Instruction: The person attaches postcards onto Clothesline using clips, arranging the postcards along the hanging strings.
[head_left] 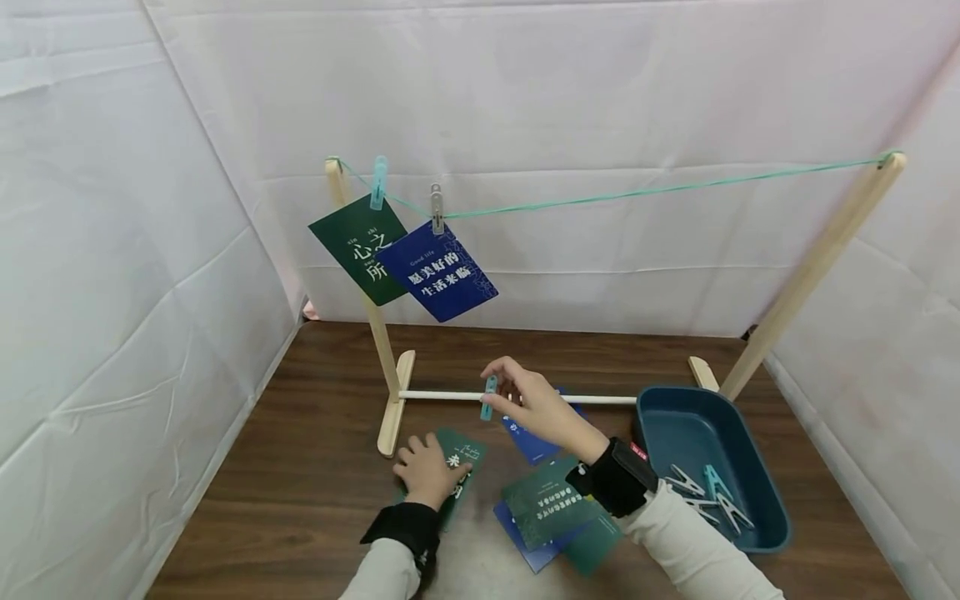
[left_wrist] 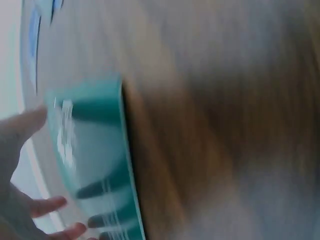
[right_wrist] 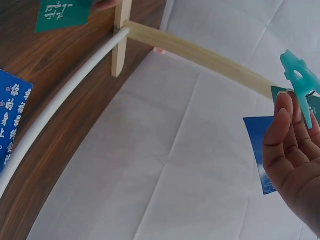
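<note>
My right hand [head_left: 536,408] holds a light blue clothespin [head_left: 488,400] upright between thumb and fingers, above the table. The right wrist view also shows this clothespin [right_wrist: 300,82] at the fingertips. Lower left, my left hand [head_left: 429,471] lies spread over a green card [head_left: 463,450] with white writing. Blurred in the left wrist view, the green card [left_wrist: 95,145] bends slightly, the thumb by its edge and fingers near its surface. From a green string [head_left: 600,200] hang a green card [head_left: 352,237] under a light blue clothespin [head_left: 378,183] and a blue card [head_left: 435,271] under a greyish clothespin [head_left: 437,212].
Wooden posts [head_left: 813,271] joined by a white rod [head_left: 442,395] carry the string. Overlapping green cards [head_left: 543,496] and blue cards [head_left: 517,533] lie below my right forearm, another blue card [head_left: 528,442] behind it. A dark blue basin [head_left: 765,475] at right contains several clothespins [head_left: 727,508].
</note>
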